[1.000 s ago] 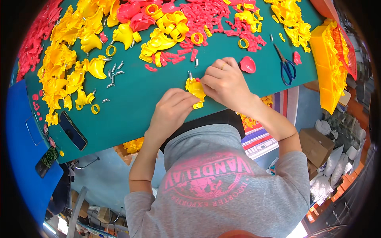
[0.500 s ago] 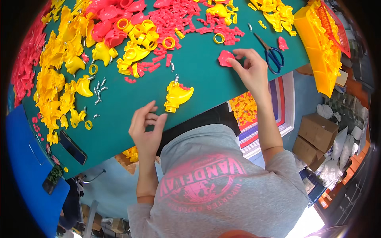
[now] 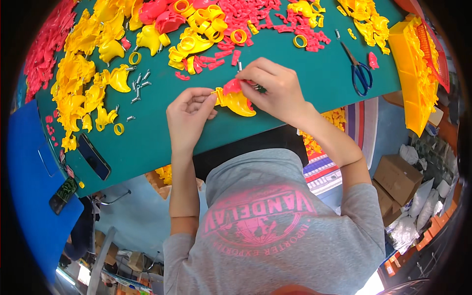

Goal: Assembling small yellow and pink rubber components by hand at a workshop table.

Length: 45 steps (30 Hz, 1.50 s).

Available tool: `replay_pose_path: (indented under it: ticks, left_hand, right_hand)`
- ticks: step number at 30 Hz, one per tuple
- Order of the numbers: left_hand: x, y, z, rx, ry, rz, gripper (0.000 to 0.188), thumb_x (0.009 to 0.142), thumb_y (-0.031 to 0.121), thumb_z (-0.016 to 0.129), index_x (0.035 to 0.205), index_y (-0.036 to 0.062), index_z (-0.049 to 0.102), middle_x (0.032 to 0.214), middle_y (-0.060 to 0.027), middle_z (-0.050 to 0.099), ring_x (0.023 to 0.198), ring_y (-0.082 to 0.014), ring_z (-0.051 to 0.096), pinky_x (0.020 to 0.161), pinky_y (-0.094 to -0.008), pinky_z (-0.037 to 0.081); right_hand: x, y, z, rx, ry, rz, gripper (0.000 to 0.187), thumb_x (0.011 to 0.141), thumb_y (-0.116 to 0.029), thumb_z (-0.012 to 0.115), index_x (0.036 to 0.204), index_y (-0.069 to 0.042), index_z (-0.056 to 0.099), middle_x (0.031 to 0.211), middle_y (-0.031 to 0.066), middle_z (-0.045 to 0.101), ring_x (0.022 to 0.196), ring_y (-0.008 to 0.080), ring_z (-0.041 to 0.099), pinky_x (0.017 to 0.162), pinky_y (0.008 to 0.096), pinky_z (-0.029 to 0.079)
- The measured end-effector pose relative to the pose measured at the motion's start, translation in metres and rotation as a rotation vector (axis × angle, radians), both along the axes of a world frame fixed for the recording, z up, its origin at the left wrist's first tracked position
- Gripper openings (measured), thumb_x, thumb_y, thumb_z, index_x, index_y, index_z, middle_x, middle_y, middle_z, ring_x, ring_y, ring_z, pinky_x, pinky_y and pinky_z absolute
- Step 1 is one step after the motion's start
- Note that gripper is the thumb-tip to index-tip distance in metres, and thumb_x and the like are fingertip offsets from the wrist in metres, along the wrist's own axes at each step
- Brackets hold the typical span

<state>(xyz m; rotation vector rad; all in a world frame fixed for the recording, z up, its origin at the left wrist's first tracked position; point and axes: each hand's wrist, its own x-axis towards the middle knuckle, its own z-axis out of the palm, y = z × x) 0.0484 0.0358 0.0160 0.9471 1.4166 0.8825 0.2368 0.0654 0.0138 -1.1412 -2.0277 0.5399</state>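
In front of me both hands meet at a curved yellow plastic part (image 3: pixel 239 104) on the green table (image 3: pixel 162 110). Thumb and fingers of my left hand (image 3: pixel 191 115) are pinched at its left end. From the other side my right hand (image 3: pixel 276 91) grips a red plastic shell piece (image 3: pixel 232 87) against the top of the yellow part. Fingers hide much of the red piece, and a glint of metal shows under the right hand. A small metal pin (image 3: pixel 239 65) lies just beyond the fingers.
Yellow parts (image 3: pixel 73 78), red pieces (image 3: pixel 258 22) and yellow rings (image 3: pixel 201 22) are heaped along the far and left sides. Scissors (image 3: pixel 361 77) lie at right, before a yellow bin (image 3: pixel 407 78) with a red basket (image 3: pixel 433 54). A phone (image 3: pixel 94 156) rests near the left front edge.
My right hand has brought the red piece leftward to the yellow part. My left hand has closed on that part, which has turned. The whole view has shifted slightly.
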Motion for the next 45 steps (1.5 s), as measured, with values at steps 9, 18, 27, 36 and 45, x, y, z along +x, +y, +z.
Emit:
replay_pose_path:
  ticks: [9,18,27,36,45]
  left_hand:
    - [-0.004,0.007,-0.002,-0.093,-0.1,0.007,0.012,0.08,0.003,0.064,0.087,-0.0048,0.058,0.072,-0.0062,0.061,0.059,-0.008,0.059,0.053,-0.0172,0.049]
    - [-0.004,0.007,-0.005,-0.082,-0.115,0.013,0.011,0.08,0.004,0.064,0.085,-0.0043,0.058,0.072,-0.0058,0.061,0.058,-0.008,0.059,0.052,-0.0172,0.048]
    - [-0.003,0.008,-0.003,-0.082,-0.11,0.016,0.011,0.08,0.005,0.064,0.085,-0.0039,0.059,0.072,-0.0058,0.061,0.059,-0.0073,0.059,0.052,-0.0171,0.048]
    - [-0.002,0.006,-0.005,-0.065,-0.084,0.014,0.012,0.08,0.006,0.063,0.084,-0.004,0.059,0.072,-0.006,0.061,0.059,-0.0081,0.059,0.052,-0.0178,0.049]
    - [0.0,0.006,-0.004,-0.039,-0.066,0.013,0.011,0.08,0.006,0.063,0.083,-0.004,0.059,0.07,-0.0052,0.061,0.059,-0.0073,0.059,0.054,-0.0182,0.049]
  right_hand:
    - [-0.004,0.009,-0.001,0.25,-0.23,0.046,0.021,0.058,-0.008,0.072,0.074,-0.014,0.06,0.075,-0.0043,0.056,0.071,0.0127,0.053,0.066,0.0287,0.037]
    - [-0.004,0.02,0.008,0.264,-0.258,0.129,0.019,0.057,-0.006,0.071,0.07,-0.013,0.059,0.067,-0.0036,0.052,0.068,0.0132,0.052,0.068,0.0298,0.037]
    - [-0.003,0.024,0.009,0.225,-0.256,0.186,0.02,0.056,-0.005,0.072,0.071,-0.011,0.06,0.067,-0.0016,0.05,0.067,0.0143,0.052,0.069,0.0308,0.037]
    - [-0.005,0.023,0.009,0.187,-0.289,0.197,0.018,0.059,-0.006,0.071,0.073,-0.01,0.061,0.068,-0.0009,0.05,0.069,0.0153,0.052,0.068,0.0301,0.038]
    - [0.007,0.017,0.007,0.053,-0.183,0.166,0.018,0.066,-0.006,0.07,0.083,-0.01,0.066,0.078,-0.0013,0.058,0.07,0.0149,0.054,0.066,0.0298,0.037]
